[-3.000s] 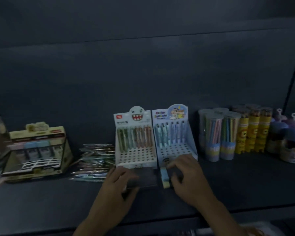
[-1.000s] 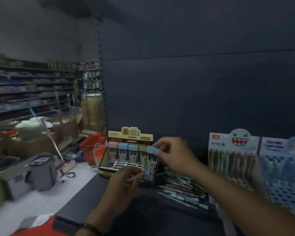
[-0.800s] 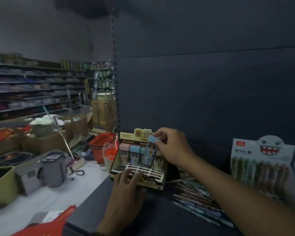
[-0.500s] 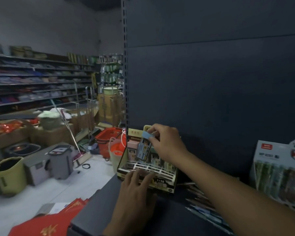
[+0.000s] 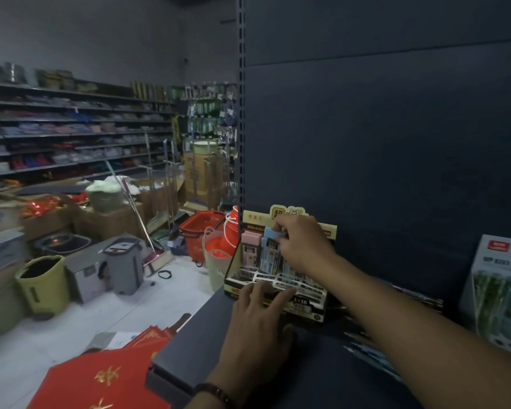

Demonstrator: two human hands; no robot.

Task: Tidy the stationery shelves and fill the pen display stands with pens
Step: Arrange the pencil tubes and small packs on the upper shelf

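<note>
A yellow cardboard display box (image 5: 303, 307) with a white grid front stands at the left end of the dark shelf (image 5: 207, 343). My right hand (image 5: 301, 242) pinches a blue-topped eraser (image 5: 269, 252) by its top, holding it upright in the box beside a pink-topped eraser (image 5: 250, 250). My left hand (image 5: 258, 323) rests with straight fingers on the box's front edge. Loose pens (image 5: 375, 354) lie on the shelf under my right forearm. A white pen display stand (image 5: 499, 287) holding pens is at the right edge.
The shelf ends just left of the box at a slotted upright (image 5: 241, 113). Below lie red paper sheets (image 5: 101, 379). On the shop floor are red baskets (image 5: 202, 231), a grey bin (image 5: 124, 265), a yellow-green bin (image 5: 43, 286) and cardboard boxes. Stocked shelves line the far wall.
My view swung left from the pen stands to the yellow box. My right hand carried the blue-topped eraser into the box and lowered it beside the pink one. My left hand settled on the box front.
</note>
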